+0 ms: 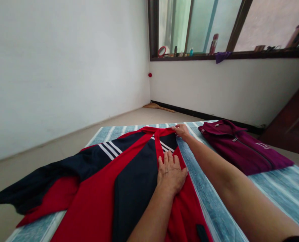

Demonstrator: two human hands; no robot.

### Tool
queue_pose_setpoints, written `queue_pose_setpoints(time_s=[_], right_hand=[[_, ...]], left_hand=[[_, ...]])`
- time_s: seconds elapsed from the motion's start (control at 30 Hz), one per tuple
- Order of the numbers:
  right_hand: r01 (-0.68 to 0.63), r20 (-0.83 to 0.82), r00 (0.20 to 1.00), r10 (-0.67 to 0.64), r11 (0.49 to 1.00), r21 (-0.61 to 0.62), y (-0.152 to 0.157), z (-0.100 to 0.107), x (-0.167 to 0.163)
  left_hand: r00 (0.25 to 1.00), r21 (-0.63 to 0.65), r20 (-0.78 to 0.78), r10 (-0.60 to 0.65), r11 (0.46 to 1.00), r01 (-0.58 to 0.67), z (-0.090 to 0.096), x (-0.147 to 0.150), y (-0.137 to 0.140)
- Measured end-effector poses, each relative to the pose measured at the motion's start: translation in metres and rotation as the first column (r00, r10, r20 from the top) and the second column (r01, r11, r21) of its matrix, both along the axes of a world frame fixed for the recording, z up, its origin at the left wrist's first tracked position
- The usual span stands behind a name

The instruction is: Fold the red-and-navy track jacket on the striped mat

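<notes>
A red and dark navy jacket (96, 201) with white stripes lies spread over a striped blue cloth. Its left sleeve (46, 178) hangs out past the cloth's left edge. Flat on the jacket's right part, below the white stripes, rests my left hand (171, 172), fingers stretched out. My right hand (181, 131) pinches the jacket's red edge at the far right corner. What lies under my left palm is hidden.
To the right lies a folded maroon zip jacket (242, 148) on the striped cloth (207, 198). Beyond are a white wall (63, 67) and a window sill (199, 57) with bottles and a small round mirror (161, 51). A brown-handled item (159, 107) lies on the floor in the corner.
</notes>
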State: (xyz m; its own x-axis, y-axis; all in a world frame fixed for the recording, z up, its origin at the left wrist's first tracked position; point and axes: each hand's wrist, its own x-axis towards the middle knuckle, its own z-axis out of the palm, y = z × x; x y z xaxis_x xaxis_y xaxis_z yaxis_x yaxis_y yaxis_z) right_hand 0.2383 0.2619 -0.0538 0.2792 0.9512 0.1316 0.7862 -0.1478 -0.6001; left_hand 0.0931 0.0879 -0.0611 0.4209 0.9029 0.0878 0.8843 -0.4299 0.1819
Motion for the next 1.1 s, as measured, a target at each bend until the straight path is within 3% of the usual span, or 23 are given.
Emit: queue_pose_setpoints(time_s=[0.2, 0.53, 0.8, 1.1], right_hand=[[-0.001, -0.075, 0.997, -0.010, 0.990, -0.141, 0.005, -0.012, -0.003], [0.153, 0.000, 0.988, -0.155, 0.970, -0.190, 0.003, 0.001, -0.014], [0.133, 0.075, 0.990, -0.122, 0.977, -0.167, 0.008, 0.003, -0.015], [0.031, 0.212, 0.977, 0.003, 0.987, -0.157, -0.049, 0.011, -0.012]], left_hand=[[1.000, -0.006, -0.021, 0.002, 1.000, -0.002, 0.000, 0.000, 0.001], [1.000, 0.020, -0.017, 0.004, 1.000, -0.003, 0.000, 0.001, 0.000], [0.999, 0.041, 0.020, -0.051, 0.998, 0.050, -0.006, -0.002, 0.002], [0.997, 0.036, -0.034, -0.063, 0.997, 0.064, 0.000, 0.003, 0.009]])
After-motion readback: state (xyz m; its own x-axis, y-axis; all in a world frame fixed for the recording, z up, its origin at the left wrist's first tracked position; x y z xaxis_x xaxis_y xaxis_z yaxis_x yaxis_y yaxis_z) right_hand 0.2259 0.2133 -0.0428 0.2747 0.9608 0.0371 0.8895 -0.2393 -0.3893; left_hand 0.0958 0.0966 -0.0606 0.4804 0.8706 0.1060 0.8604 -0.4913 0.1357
